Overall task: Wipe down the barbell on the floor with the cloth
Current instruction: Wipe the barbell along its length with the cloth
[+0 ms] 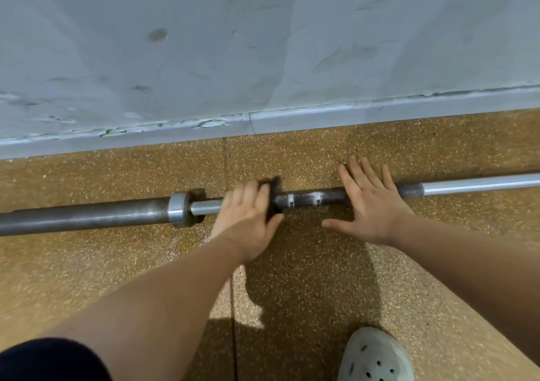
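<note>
Head view.

Item 1: barbell [304, 199]. It is laid flat on the floor, running left to right alongside the wall, a little apart from the skirting. A dark sleeve [81, 215] is seen at the left, ended by a bright collar [178, 209]. A short bright length of shaft follows, then a dark knurled stretch with two pale ring marks, then smooth bright shaft running out at the right edge.

Item 2: cloth [273, 189]. Dark, wrapped over the shaft just right of the collar. Only its edges are seen past the fingers.

Item 3: left hand [248, 220]. The fingers are curled together over the cloth and shaft, with the thumb set on the near side. The cloth is clamped against the bar. The hand is blurred.

Item 4: right hand [368, 202]. It is laid palm down on the knurled stretch, fingers straight and slightly spread, the thumb stretched out to the left over the floor. Nothing is gripped.

Item 5: floor [117, 263]. Tan, speckled, crossed by a seam.

Item 6: wall [263, 44]. Grey-blue and scuffed, with a skirting [350, 114] at its foot.

Item 7: shoe [377, 357]. Pale, perforated, at the lower right.
</note>
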